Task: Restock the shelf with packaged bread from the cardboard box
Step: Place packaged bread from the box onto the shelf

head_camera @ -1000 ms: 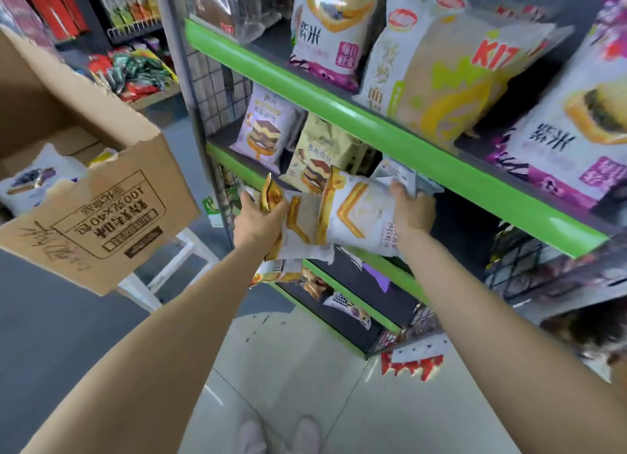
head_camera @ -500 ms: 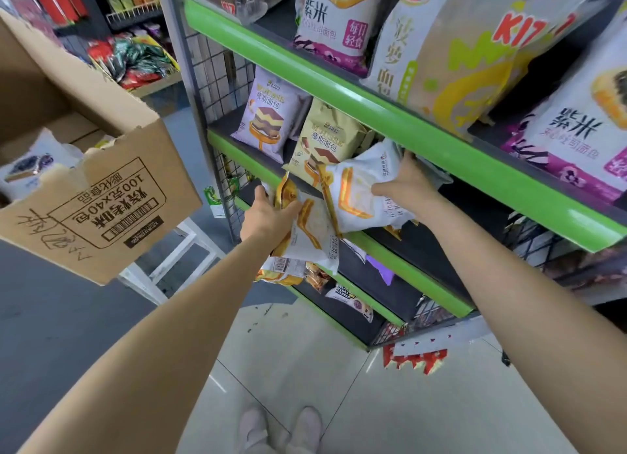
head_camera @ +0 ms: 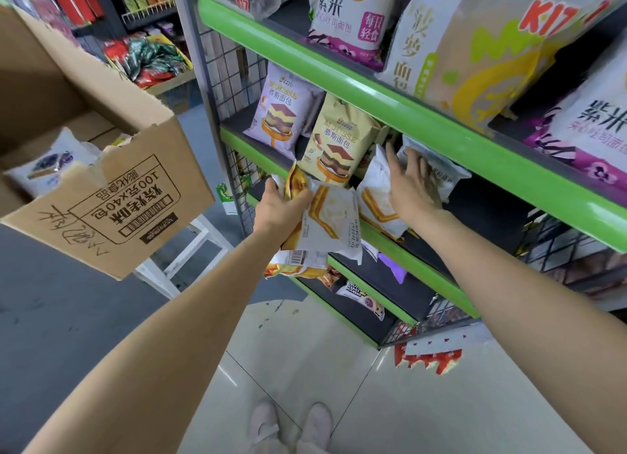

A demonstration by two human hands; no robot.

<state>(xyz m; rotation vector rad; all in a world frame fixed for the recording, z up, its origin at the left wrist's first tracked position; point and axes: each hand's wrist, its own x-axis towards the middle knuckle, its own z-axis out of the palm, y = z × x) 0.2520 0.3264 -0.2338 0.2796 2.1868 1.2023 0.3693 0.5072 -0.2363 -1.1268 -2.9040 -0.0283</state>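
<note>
A bunch of white-and-orange bread packets [head_camera: 325,223] sits at the centre of the frame, gripped in the left hand [head_camera: 278,209], whose fingers curl round their upper left edge; the packets fan out down and to the right, hanging in front of the green lip of the middle shelf [head_camera: 383,240]. Just right of them, another white packet [head_camera: 376,199] of the same kind stands tilted on that shelf, and the right hand [head_camera: 412,185] lies against it with fingers spread and straight, gripping nothing, its fingertips reaching up to a further white packet [head_camera: 437,168] lying deeper in, under the shelf above. Left of the hands, on the same shelf, a beige mousse bread bag [head_camera: 336,145] stands upright beside a lilac mousse bread bag [head_camera: 281,114]. The upper shelf [head_camera: 305,60], crossing the top right of the frame, carries large purple-and-white and yellow bread bags [head_camera: 475,46]. At the left of the frame the open cardboard box [head_camera: 115,196] rests on a white stool [head_camera: 190,250], with one white packet [head_camera: 47,168] showing inside it. At the bottom centre, two light shoes [head_camera: 291,426] stand on the pale tiled floor [head_camera: 407,402]
</note>
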